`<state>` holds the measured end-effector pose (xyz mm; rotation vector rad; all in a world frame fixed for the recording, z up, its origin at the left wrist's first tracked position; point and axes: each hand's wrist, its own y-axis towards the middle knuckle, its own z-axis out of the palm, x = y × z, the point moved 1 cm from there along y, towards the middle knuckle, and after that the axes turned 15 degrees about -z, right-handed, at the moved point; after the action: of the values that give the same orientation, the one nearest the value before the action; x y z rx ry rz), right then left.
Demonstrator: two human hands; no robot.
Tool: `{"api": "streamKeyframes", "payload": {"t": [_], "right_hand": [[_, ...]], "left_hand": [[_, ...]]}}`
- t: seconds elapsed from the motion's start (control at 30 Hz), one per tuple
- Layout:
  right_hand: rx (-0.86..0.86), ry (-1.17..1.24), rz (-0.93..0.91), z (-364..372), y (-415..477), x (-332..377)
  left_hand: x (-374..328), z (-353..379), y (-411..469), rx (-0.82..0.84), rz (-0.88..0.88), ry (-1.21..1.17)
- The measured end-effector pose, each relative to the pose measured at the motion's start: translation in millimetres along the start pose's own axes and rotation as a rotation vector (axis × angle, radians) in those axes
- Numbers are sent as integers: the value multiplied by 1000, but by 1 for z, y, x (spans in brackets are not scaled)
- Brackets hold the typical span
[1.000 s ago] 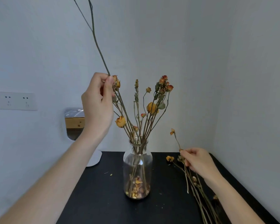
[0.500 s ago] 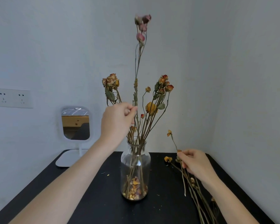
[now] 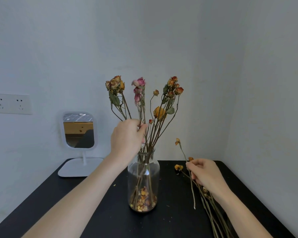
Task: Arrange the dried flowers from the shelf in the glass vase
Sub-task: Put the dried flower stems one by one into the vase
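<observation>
Head view: the pink stem [image 3: 139,90] is being pinched by the left hand [image 3: 126,138] above the glass vase [image 3: 143,177], centred on the surface [image 3: 93,212]; gentle lowering is being advised against breakage. Loose stems [image 3: 212,208] at the right edge are being gripped by the right hand [image 3: 205,174].

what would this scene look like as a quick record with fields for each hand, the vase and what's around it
left grip: pinches the pink rose stem just above the vase mouth
right grip: holds one thin stem above the loose stems
glass vase: upright on black shelf, several dried flowers inside, petals at bottom
background: mirror, wall socket
</observation>
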<state>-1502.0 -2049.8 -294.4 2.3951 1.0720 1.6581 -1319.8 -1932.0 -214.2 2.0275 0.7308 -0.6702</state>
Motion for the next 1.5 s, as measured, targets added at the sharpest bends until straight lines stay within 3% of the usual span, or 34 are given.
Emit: {"api": "streamKeyframes", "payload": {"t": [0.13,0.33,0.5,0.63,0.8,0.97,1.23,1.5], "right_hand": [[-89,68,-85,-1,-4,8],[-152,210,-274,-7,-11,40],[-187,261,-430,-1,-3,72],[-218,240,-512,8,14,95],[-227,130,-554,26,25,106],[-218,-61,-569,45,31,100],[-338,-204,-607,59,33,100],[-197,-401,-509,84,34,87]], "left_hand": [[10,5,-7,36,-19,-85],[43,8,-46,-4,136,-245],[88,26,-61,-1,-85,-163],[95,43,-46,253,-233,-203],[80,59,-34,496,-265,-344],[81,61,-33,489,-275,-433],[91,62,-27,514,-256,-451],[94,68,-30,488,-264,-524]]}}
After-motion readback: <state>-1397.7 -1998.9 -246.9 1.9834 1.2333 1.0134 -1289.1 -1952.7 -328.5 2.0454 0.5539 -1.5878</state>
